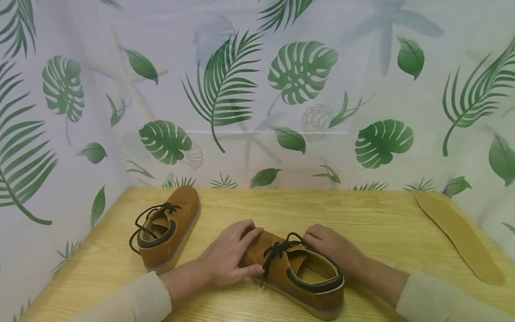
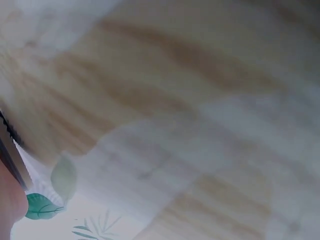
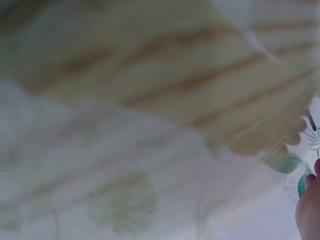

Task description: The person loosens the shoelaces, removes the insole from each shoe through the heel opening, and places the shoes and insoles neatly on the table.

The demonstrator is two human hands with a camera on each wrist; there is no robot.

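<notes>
A brown lace-up shoe (image 1: 299, 277) with black laces lies on the wooden table, its toe pointing up and left and its opening towards me. My left hand (image 1: 229, 255) grips its toe, with the fingers over the far side and the thumb on the near side. Against the shoe's far side, beside the black lace (image 1: 277, 250), my right hand (image 1: 334, 246) holds it with bent fingers; the fingertips are hidden. Blurred reflections of the wood grain fill most of both wrist views, with only an edge of a hand in each.
A second brown shoe (image 1: 173, 228) stands at the left, its laces loose over the opening. At the right lies a tan insole (image 1: 462, 241) on the table (image 1: 342, 205). Leaf-printed cloth (image 1: 249, 103) hangs behind the table and along both sides.
</notes>
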